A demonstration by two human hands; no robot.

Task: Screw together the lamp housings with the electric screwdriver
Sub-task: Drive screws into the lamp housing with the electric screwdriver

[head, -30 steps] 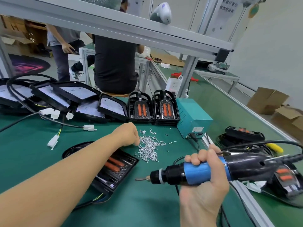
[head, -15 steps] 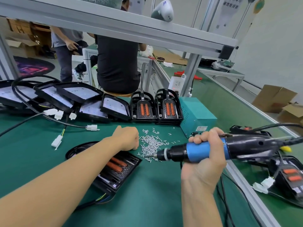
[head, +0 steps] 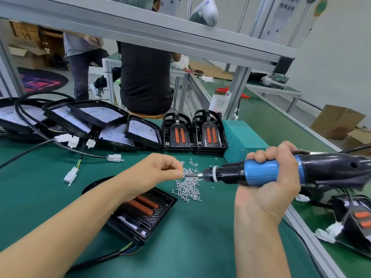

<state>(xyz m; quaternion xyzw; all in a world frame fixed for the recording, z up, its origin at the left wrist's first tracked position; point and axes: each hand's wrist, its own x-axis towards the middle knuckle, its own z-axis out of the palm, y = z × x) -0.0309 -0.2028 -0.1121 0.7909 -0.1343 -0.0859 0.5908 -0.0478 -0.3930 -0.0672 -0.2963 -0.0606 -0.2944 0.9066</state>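
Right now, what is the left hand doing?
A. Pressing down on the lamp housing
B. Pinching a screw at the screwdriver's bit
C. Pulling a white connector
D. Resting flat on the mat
B: the left hand pinches a screw against the tip of the electric screwdriver, above the screw pile.

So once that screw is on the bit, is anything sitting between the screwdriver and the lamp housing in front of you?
Nothing visible blocks it. The left hand pinches a screw at the tip of the electric screwdriver, gripped by the right hand. The lamp housing lies below the left wrist, with only bare mat between.
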